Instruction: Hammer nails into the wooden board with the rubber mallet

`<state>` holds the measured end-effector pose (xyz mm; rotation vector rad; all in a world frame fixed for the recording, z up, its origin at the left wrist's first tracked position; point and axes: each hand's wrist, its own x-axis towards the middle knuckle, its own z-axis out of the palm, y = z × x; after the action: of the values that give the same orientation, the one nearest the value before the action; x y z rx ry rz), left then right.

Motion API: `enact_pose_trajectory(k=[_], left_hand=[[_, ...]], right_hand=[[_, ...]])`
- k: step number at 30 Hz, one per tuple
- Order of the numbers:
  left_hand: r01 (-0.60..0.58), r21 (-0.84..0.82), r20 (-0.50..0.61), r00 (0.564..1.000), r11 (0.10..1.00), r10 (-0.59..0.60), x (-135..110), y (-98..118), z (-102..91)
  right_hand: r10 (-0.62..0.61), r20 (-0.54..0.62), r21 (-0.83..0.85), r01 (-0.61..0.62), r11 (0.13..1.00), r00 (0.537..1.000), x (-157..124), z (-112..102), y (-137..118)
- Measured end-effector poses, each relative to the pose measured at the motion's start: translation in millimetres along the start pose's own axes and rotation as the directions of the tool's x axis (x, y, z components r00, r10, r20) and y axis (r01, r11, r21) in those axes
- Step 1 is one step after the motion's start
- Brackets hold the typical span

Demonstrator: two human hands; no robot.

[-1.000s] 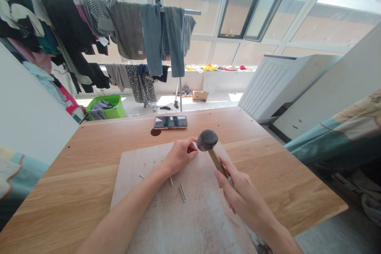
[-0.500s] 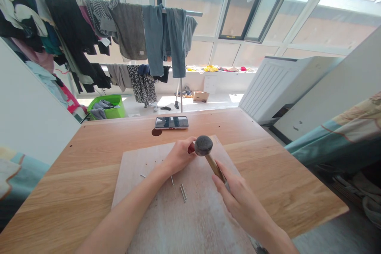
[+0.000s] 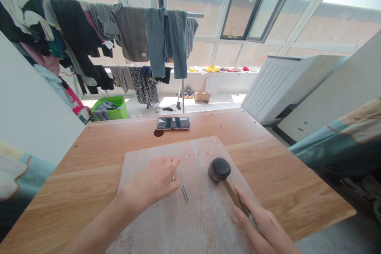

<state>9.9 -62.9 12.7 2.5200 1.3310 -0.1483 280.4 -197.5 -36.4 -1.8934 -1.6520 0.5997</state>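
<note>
Bright windows (image 3: pixel 196 12), sunlit pale floor (image 3: pixel 237 98), low white wall (image 3: pixel 231 82)

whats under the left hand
Whitish board, and part of a nail peeking out by the left hand; anything else beneath it is covered and cannot be seen.

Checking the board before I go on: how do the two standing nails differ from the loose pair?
The standing nails are upright; the loose pair lies flat. The standing nails are spaced apart; the loose pair lies close together, nearer the camera. Both pairs are slim and on the same board.
</note>
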Motion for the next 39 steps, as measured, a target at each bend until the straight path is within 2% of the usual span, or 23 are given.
enact_pose_trajectory(k=[3, 6, 11, 16, 21, 25, 27, 29, 33, 36, 39], left_hand=[[-0.02, 0.008, 0.017, 1.0, 1.0, 0.019, -4, 10, 13.9], [-0.098, 0.012, 0.005, 0.995, 0.995, 0.098, -4, 14, 26.1], [-0.26, 0.086, -0.059, 0.962, 0.962, 0.266, -2, 9, 28.5], [-0.217, 0.12, -0.111, 0.967, 0.969, 0.23, 1, 2, 20.5], [-0.252, 0.126, -0.112, 0.957, 0.959, 0.266, 3, -3, 17.2], [-0.201, -0.079, -0.169, 0.968, 0.976, 0.185, 16, -10, 10.2], [-0.205, -0.204, -0.221, 0.962, 0.957, 0.159, 28, -15, 7.3], [-0.223, -0.255, -0.258, 0.953, 0.941, 0.156, 41, -18, 6.2], [-0.233, -0.205, -0.254, 0.951, 0.95, 0.179, 58, -19, 5.9], [-0.236, -0.159, -0.238, 0.951, 0.959, 0.195, 60, -14, 4.4], [-0.268, -0.181, -0.277, 0.937, 0.946, 0.213, 61, -11, 5.0]], right_hand=[[0.038, 0.038, -0.005, -0.038, 0.999, 0.999, -4, 4, 2], [0.048, 0.028, 0.007, -0.049, 0.999, 0.998, -5, 7, 3], [0.028, 0.024, 0.041, -0.029, 0.999, 0.999, -6, 7, 6], [0.035, 0.027, 0.059, -0.036, 0.998, 0.999, -4, 7, 6], [0.036, 0.053, 0.07, -0.04, 0.997, 0.998, -4, 7, 6], [0.046, 0.045, 0.068, -0.049, 0.996, 0.998, -4, 8, 8], [0.043, 0.046, 0.068, -0.046, 0.997, 0.998, -4, 9, 8], [0.036, 0.052, 0.074, -0.04, 0.996, 0.998, -4, 9, 9], [0.039, 0.051, 0.079, -0.043, 0.996, 0.998, -3, 9, 10], [0.041, 0.019, 0.107, -0.043, 0.993, 0.999, -1, 12, 14], [0.031, 0.012, 0.161, -0.032, 0.986, 0.999, 0, 17, 19]])
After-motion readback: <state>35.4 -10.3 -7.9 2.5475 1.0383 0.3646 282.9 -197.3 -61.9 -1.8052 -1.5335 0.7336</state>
